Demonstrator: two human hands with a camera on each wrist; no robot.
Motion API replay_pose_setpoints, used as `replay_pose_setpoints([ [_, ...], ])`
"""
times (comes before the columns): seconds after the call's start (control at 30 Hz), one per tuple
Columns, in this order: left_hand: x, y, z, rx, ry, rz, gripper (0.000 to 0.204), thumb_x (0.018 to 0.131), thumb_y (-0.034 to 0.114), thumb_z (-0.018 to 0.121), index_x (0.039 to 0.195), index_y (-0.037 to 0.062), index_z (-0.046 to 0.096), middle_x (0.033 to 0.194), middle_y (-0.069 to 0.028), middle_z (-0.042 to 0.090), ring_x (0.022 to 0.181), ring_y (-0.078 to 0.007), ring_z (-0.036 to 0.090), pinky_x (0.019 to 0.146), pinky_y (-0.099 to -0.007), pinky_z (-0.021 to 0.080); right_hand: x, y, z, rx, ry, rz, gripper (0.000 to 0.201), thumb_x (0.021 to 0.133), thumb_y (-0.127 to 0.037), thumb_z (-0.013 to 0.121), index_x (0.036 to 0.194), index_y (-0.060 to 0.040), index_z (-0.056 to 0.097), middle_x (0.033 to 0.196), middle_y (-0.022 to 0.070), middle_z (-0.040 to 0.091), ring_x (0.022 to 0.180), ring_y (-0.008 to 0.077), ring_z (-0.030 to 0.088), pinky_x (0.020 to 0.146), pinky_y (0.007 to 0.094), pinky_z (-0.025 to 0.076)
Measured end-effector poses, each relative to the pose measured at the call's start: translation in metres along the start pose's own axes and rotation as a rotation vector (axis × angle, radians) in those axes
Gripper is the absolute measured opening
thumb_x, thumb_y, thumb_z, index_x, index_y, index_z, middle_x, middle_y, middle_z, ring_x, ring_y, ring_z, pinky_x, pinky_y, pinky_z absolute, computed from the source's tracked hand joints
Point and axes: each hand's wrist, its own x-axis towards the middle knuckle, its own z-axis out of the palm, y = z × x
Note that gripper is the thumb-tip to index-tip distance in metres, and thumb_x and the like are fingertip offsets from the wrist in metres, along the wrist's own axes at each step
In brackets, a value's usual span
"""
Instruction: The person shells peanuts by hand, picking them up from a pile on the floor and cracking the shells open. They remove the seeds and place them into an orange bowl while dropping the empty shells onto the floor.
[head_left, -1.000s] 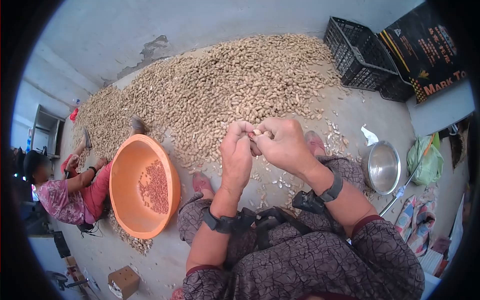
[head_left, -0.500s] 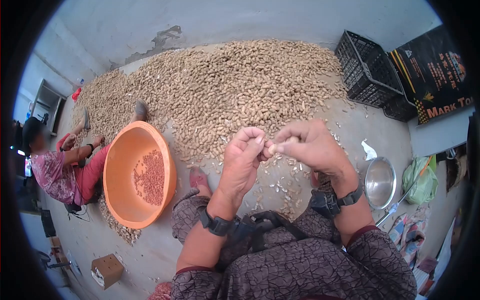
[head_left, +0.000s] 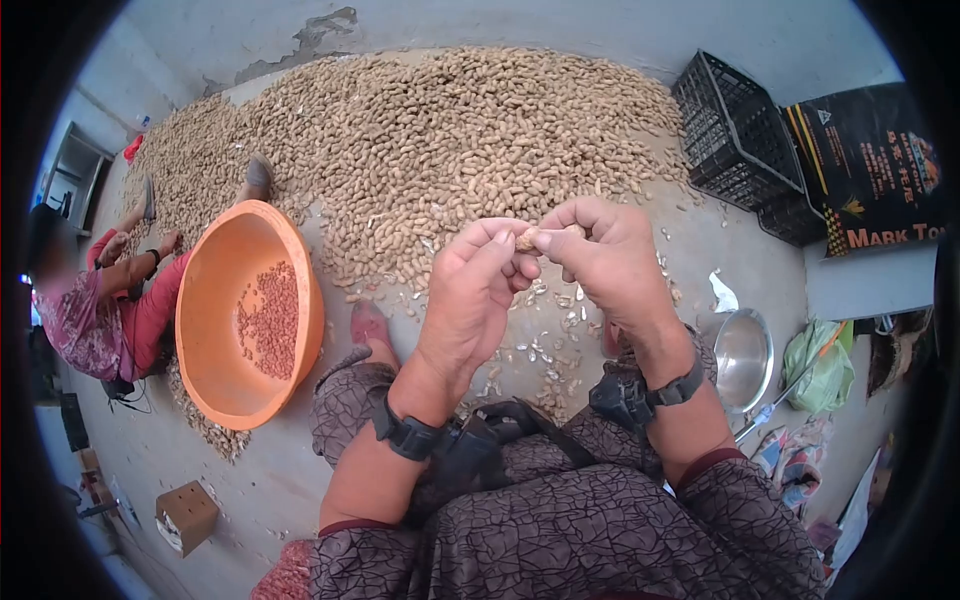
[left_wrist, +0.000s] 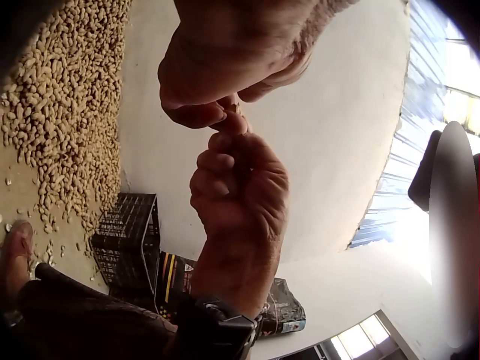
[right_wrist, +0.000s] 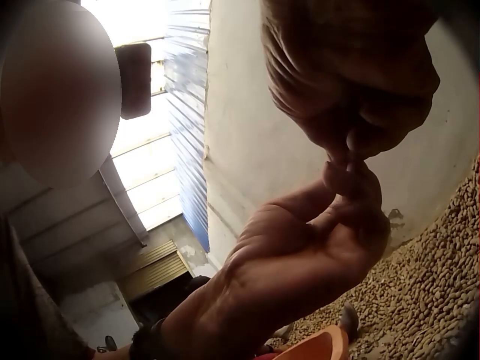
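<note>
In front of the lap, both hands meet fingertip to fingertip at a tan unshelled peanut (head_left: 526, 240). My left hand (head_left: 470, 290) pinches it between thumb and forefinger, the other fingers curled below. From the other side my right hand (head_left: 620, 262) pinches it with thumb and forefinger; a pale bit shows behind that thumb. In the left wrist view the right hand (left_wrist: 244, 187) comes up from below to meet the left fingers. The right wrist view shows the left hand (right_wrist: 300, 240) below, its thumb tip against the right fingertips, with the peanut itself hidden.
A large heap of peanuts (head_left: 480, 130) spreads along the wall. An orange basin (head_left: 205, 340) with red kernels stands at left, beside a seated person (head_left: 80, 310). At right are a black crate (head_left: 735, 150), a steel bowl (head_left: 743, 360) and a green bag (head_left: 818, 365). Broken shells litter the floor.
The red kernel seen between the fingers a second ago no longer shows. The right hand moved slightly apart, then came back to the left with a peanut. The head view shifted a little.
</note>
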Motion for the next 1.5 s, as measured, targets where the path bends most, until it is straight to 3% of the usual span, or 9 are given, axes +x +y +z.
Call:
replay_pose_setpoints([
  [0.4, -0.001, 0.013, -0.004, 0.265, -0.076, -0.175, 0.015, 0.084, 0.008, 0.047, 0.095, -0.0005, 0.054, 0.08, -0.0044, 0.059, 0.066, -0.0086, 0.056, 0.055, -0.0186, 0.041, 0.0, -0.001, -0.001, -0.241, -0.075, 0.058, 0.01, 0.071, -0.007, 0.057, 0.074, 0.0024, 0.062, 0.057, 0.0024, 0.057, 0.05, 0.0049, 0.047, 0.045, 0.0207, 0.037],
  [0.47, -0.001, 0.016, -0.005, 0.239, -0.095, -0.194, 0.016, 0.085, 0.008, 0.046, 0.096, -0.0009, 0.054, 0.08, -0.0046, 0.059, 0.065, -0.0084, 0.056, 0.054, -0.0182, 0.041, 0.0, 0.003, -0.006, -0.308, -0.118, 0.022, 0.009, 0.071, -0.007, 0.059, 0.074, 0.0004, 0.062, 0.059, -0.0029, 0.054, 0.052, 0.0027, 0.045, 0.046, 0.0179, 0.034],
  [0.8, 0.0, 0.015, -0.013, 0.235, -0.043, -0.267, 0.016, 0.086, 0.011, 0.046, 0.093, -0.0013, 0.054, 0.075, -0.0065, 0.058, 0.058, -0.0084, 0.054, 0.045, -0.0154, 0.039, -0.005, -0.004, -0.017, -0.169, -0.177, 0.008, 0.008, 0.07, -0.006, 0.059, 0.073, 0.0003, 0.063, 0.058, -0.001, 0.055, 0.053, 0.0033, 0.046, 0.045, 0.0202, 0.035],
  [0.9, -0.002, 0.018, -0.017, 0.195, 0.026, -0.27, 0.014, 0.086, 0.009, 0.045, 0.091, -0.0006, 0.053, 0.073, -0.006, 0.057, 0.056, -0.0076, 0.051, 0.043, -0.0161, 0.037, -0.008, -0.011, -0.026, -0.253, -0.31, 0.038, 0.008, 0.072, -0.007, 0.058, 0.073, -0.0002, 0.063, 0.057, -0.001, 0.054, 0.051, 0.0036, 0.047, 0.044, 0.0204, 0.035],
  [0.97, -0.003, 0.023, -0.021, 0.224, 0.016, -0.261, 0.014, 0.085, 0.007, 0.044, 0.093, -0.0009, 0.052, 0.073, -0.0056, 0.057, 0.055, -0.0074, 0.05, 0.043, -0.0164, 0.036, -0.009, -0.014, -0.03, -0.264, -0.407, 0.186, 0.014, 0.075, -0.012, 0.057, 0.068, -0.0007, 0.061, 0.057, -0.0004, 0.054, 0.048, 0.0046, 0.047, 0.042, 0.0211, 0.034],
  [1.1, -0.007, 0.023, -0.006, 0.293, -0.014, -0.22, 0.018, 0.082, 0.002, 0.043, 0.098, -0.0017, 0.051, 0.073, -0.0049, 0.056, 0.058, -0.007, 0.051, 0.046, -0.0165, 0.037, -0.003, -0.008, -0.029, -0.166, -0.199, 0.245, 0.026, 0.083, -0.023, 0.05, 0.069, -0.0023, 0.057, 0.056, 0.0009, 0.054, 0.044, 0.0068, 0.048, 0.038, 0.0208, 0.034],
  [1.23, -0.009, 0.013, 0.006, 0.298, -0.167, -0.202, 0.02, 0.08, 0.002, 0.042, 0.099, -0.0013, 0.05, 0.077, -0.0051, 0.057, 0.064, -0.0068, 0.052, 0.051, -0.0165, 0.039, -0.001, -0.005, -0.016, -0.093, -0.199, 0.281, 0.027, 0.085, -0.023, 0.047, 0.071, -0.0016, 0.055, 0.055, 0.0018, 0.052, 0.044, 0.0069, 0.048, 0.038, 0.0206, 0.035],
  [1.4, -0.008, 0.008, 0.013, 0.362, -0.12, -0.16, 0.019, 0.084, 0.006, 0.048, 0.101, -0.0006, 0.047, 0.076, -0.0047, 0.057, 0.066, -0.0064, 0.051, 0.054, -0.0168, 0.039, 0.004, 0.004, -0.005, -0.12, -0.079, 0.289, 0.03, 0.086, -0.023, 0.042, 0.067, -0.0014, 0.051, 0.055, 0.0035, 0.05, 0.043, 0.0084, 0.048, 0.037, 0.0234, 0.037],
  [1.5, -0.006, -0.001, 0.011, 0.493, -0.133, -0.026, 0.018, 0.082, 0.003, 0.05, 0.1, -0.0006, 0.048, 0.077, -0.0037, 0.056, 0.067, -0.0059, 0.051, 0.056, -0.0176, 0.04, 0.006, 0.011, 0.002, -0.078, -0.027, 0.211, 0.031, 0.087, -0.023, 0.041, 0.067, -0.0012, 0.051, 0.056, 0.0033, 0.049, 0.043, 0.0084, 0.047, 0.035, 0.0232, 0.036],
])
